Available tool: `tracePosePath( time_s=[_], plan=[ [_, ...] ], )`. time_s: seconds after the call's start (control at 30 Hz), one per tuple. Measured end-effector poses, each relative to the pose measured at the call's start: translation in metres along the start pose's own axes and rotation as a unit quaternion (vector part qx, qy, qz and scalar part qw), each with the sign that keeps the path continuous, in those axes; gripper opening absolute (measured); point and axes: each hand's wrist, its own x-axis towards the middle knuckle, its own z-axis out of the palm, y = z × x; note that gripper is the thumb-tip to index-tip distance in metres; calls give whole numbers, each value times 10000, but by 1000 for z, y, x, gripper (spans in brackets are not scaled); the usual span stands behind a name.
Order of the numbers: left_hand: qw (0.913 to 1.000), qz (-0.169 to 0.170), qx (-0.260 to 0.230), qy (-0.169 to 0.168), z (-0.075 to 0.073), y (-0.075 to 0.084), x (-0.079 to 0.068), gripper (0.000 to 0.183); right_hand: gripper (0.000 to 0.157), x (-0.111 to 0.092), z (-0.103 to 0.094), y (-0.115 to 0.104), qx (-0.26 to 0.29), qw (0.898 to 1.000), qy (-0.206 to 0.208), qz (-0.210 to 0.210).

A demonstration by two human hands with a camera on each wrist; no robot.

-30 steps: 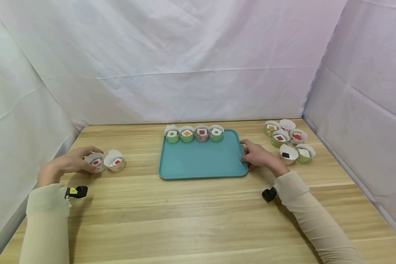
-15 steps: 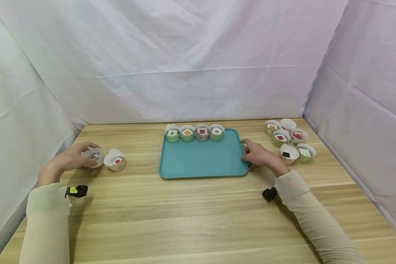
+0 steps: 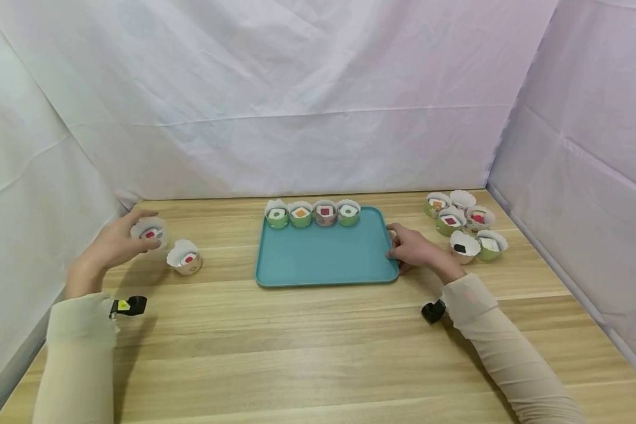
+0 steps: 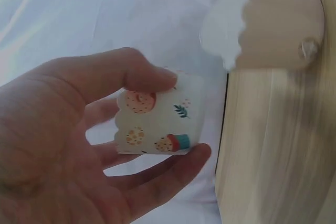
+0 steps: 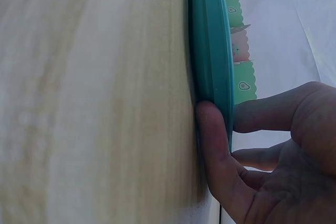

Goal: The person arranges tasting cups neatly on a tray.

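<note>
My left hand (image 3: 113, 240) grips a white paper baking cup (image 4: 163, 116) printed with small cakes, raised off the table. Inside that cup, in the head view, lies a white piece with a red mark. A pinkish paper cup (image 3: 185, 259) with a similar red-marked piece stands on the table just to its right. At the right edge of the blue-green tray (image 3: 323, 256), my right hand (image 3: 413, 246) holds the rim between thumb and fingers. Along the tray's back edge stands a row of several paper cups (image 3: 325, 213), green and pink, each with a white marked piece inside.
Several more paper cups (image 3: 450, 222) cluster on the wooden table (image 3: 307, 347) to the right, close behind and beside my right wrist. White cloth (image 3: 307, 106) hangs at the back and both sides.
My left hand has lifted the white paper cup off the table and moved it up and slightly back. The right hand stays on the tray rim.
</note>
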Motion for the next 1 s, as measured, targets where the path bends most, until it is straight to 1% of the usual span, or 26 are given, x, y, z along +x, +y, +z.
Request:
tracePosePath(
  time_s=[0.1,0.17,0.23,0.37,0.63,0.77,0.87,1.0],
  plan=[
    [9997,-156,-120,113,2,10,1,85,79,0,0,0,3,10000,5,11],
    [9993,-218,-192,240,4,17,2,84,79,0,-1,0,-2,10000,6,16],
    [9984,-217,-312,420,8,23,2,80,79,-1,-1,0,-20,10000,5,10],
    [9953,-91,-379,892,16,34,5,73,79,-1,-1,-2,-40,10000,-2,9],
    [9862,130,-716,1487,29,51,9,69,78,-2,-1,-5,-52,10000,-18,-5],
    [9835,138,-871,1579,36,63,11,74,78,-2,-1,-5,-87,10000,-5,14],
    [9838,131,-937,1524,42,71,14,79,78,-3,-1,-5,-112,9999,8,18],
    [9844,255,-920,1480,51,78,17,77,79,-4,0,-6,-107,9999,-4,35]
  ],
)
